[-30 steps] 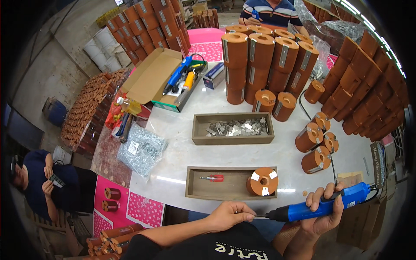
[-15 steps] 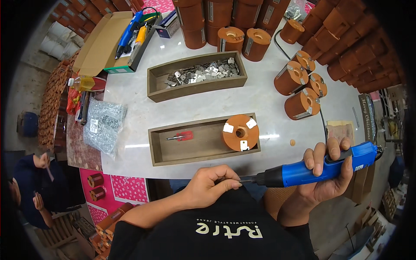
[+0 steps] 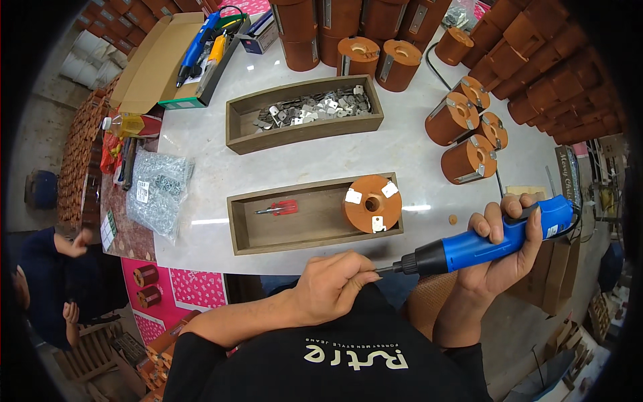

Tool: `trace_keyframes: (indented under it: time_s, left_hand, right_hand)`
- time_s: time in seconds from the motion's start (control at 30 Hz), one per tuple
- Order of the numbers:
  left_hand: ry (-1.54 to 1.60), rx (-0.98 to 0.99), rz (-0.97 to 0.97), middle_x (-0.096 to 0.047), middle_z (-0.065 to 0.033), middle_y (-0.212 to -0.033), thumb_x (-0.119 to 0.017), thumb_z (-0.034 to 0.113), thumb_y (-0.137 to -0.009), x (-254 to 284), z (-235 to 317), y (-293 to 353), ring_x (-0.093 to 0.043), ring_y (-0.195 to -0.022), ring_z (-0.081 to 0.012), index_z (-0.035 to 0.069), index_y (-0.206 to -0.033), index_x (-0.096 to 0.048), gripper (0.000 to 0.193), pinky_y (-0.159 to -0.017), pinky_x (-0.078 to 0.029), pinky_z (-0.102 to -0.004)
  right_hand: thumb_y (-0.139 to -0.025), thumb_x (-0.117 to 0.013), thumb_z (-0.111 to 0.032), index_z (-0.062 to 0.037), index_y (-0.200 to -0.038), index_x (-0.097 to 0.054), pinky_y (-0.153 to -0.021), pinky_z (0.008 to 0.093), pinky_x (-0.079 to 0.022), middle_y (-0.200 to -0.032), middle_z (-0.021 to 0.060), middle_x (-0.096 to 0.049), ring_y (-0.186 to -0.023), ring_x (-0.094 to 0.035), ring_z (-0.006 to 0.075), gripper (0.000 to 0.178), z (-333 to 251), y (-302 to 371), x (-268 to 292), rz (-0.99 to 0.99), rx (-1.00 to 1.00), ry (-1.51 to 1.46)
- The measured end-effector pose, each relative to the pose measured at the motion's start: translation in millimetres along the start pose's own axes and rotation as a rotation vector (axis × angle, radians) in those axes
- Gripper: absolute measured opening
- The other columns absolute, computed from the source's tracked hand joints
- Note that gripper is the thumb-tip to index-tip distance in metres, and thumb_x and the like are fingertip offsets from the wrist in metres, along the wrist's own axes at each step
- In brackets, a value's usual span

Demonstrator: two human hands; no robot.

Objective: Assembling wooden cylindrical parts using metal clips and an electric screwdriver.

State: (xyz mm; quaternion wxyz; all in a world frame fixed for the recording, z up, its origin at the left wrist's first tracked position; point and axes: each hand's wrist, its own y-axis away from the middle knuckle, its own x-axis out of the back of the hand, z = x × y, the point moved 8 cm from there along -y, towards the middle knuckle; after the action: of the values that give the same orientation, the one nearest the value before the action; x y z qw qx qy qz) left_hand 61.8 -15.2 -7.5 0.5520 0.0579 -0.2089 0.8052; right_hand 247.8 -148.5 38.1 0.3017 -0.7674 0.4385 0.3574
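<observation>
At the lower left of the frame we saw a co-worker (image 3: 43, 288) in dark clothing. Farther in, at the upper left, an open cardboard box (image 3: 139, 67) held a blue tool (image 3: 198, 50), and below it a clear plastic bag (image 3: 161, 191) lay on the pale counter (image 3: 211, 157). At the upper centre we had a long tray (image 3: 308, 136) with many small metal plates (image 3: 315, 110) heaped in it. Below, at the centre, a second tray (image 3: 301, 236) held a red-handled screwdriver (image 3: 285, 207) and, at its right end, a brown round piece (image 3: 389, 208) with a central hole and three pale plates on top.

Just under that tray was our left hand (image 3: 337, 285), its grip pinched together on the tip of a thin metal shaft (image 3: 388, 269); we could not tell whether anything else sat between the fingers. Up and to the right, four brown cylinders (image 3: 450, 122) stood close together. At the lower right of the frame, the blue electric screwdriver (image 3: 485, 250) carried that shaft, its rear end tilted upward. Our right hand (image 3: 494, 271) had its grip clamped around the blue body. More brown pieces (image 3: 529, 63) were stacked at the upper right.
</observation>
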Motion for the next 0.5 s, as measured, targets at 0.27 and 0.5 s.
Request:
trace_keyframes:
  time_s: [0.27, 0.5]
  left_hand:
    - [-0.331, -0.095, 0.149, -0.056, -0.0055, -0.068, -0.085, 0.025, -0.072, 32, 6, -25, -0.053, -0.055, -0.0151, 0.001, -0.118, -0.063, 0.056, -0.048, -0.041, -0.0280]
    - [-0.541, -0.195, 0.127, -0.051, -0.0028, -0.071, -0.082, 0.023, -0.072, 25, 3, -28, -0.053, -0.053, -0.0175, 0.009, -0.109, -0.069, 0.042, -0.047, -0.043, -0.0318]
  right_hand:
    - [-0.101, -0.046, -0.025, -0.0071, -0.114, -0.051, -0.066, 0.0364, -0.049, -0.095, 0.0082, -0.058, -0.067, -0.056, 0.0171, 0.022, -26, -7, -19, -0.161, 0.131, 0.057]
    - [-0.099, -0.050, -0.026, -0.0073, -0.117, -0.049, -0.066, 0.0359, -0.051, -0.094, 0.0060, -0.054, -0.067, -0.056, 0.0166, 0.026, -33, -9, -38, -0.214, 0.233, 0.192]
